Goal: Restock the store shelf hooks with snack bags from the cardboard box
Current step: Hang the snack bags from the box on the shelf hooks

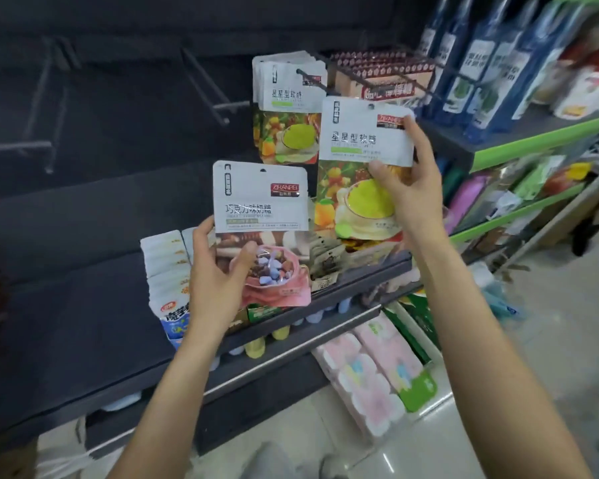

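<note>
In front of the dark shelf, the right hand (407,181) pinches a star-gummy bag (357,167) near its hook (308,76), and the left hand (218,271) pinches a chocolate-candy bag (261,216). Both look light, slick and floppy, best held near the stiff top by the hang hole.

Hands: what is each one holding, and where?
Left hand grips the chocolate candy bag at its lower left; right hand holds the fruit candy bag by its right edge.

Blue bottles (478,74), pink tissue packs (370,368)

Even, soft light is cast overhead; glare is seen on the floor (405,454), and edges are blurred and bowed outward.
</note>
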A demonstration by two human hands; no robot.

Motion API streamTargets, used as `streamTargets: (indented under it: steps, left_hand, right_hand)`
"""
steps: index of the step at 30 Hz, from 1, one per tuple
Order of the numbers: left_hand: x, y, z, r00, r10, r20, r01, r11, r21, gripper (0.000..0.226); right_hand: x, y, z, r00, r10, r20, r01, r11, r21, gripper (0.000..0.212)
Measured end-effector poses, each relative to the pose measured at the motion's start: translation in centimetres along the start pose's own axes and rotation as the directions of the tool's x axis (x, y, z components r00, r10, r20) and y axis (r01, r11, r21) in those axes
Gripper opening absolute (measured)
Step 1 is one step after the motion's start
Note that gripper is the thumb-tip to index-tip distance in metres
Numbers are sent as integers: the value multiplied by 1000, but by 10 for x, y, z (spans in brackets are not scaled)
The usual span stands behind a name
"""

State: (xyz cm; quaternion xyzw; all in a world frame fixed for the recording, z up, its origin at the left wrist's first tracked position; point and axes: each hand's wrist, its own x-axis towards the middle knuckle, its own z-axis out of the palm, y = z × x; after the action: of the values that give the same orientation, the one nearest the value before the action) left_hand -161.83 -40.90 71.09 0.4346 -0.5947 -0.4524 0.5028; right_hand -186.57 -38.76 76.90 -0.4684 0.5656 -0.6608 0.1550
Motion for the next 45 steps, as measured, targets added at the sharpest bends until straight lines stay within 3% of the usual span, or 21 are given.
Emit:
streamTargets:
  steps: [15,20,27,30,32,35,37,39,42,45]
  left_hand:
    - [20,-3,30,970,-52,-237,43,998,-40,44]
    - [14,-4,36,959,-81,-272,65,996,-68,45]
    - [11,1,45,951,-90,-295,62,993,-104,44]
    - [11,4,47,950,-84,-300,57,993,-99,45]
    - [11,6,48,950,-92,-300,67,993,-94,46]
    - [15,8,49,952,-92,-292,79,995,-56,45]
    - [20,9,53,958,-74,-276,67,997,-37,46]
    - [24,9,60,967,-56,-247,48,998,-35,45]
    - [26,11,73,976,-28,-215,26,1000,-14,39]
    - [28,12,79,985,-26,-173,25,1000,-7,34]
  right_hand:
    - [52,32,-18,973,-16,230,20,1000,-16,68]
    - [70,42,-2,977,-15,214,31,997,-72,71]
    - [123,62,65,957,-63,283,170,913,-372,65]
    - [131,78,74,934,60,352,158,814,-558,70]
    - [116,81,65,936,91,341,100,857,-505,63]
    - [67,69,39,943,116,311,-37,968,-250,41]
    - [30,51,28,891,172,421,-152,985,-81,43]
    - [4,44,25,845,185,502,-199,980,-27,51]
    - [-11,48,25,901,194,387,-227,973,40,21]
    - [-10,48,19,941,180,287,-225,965,132,14]
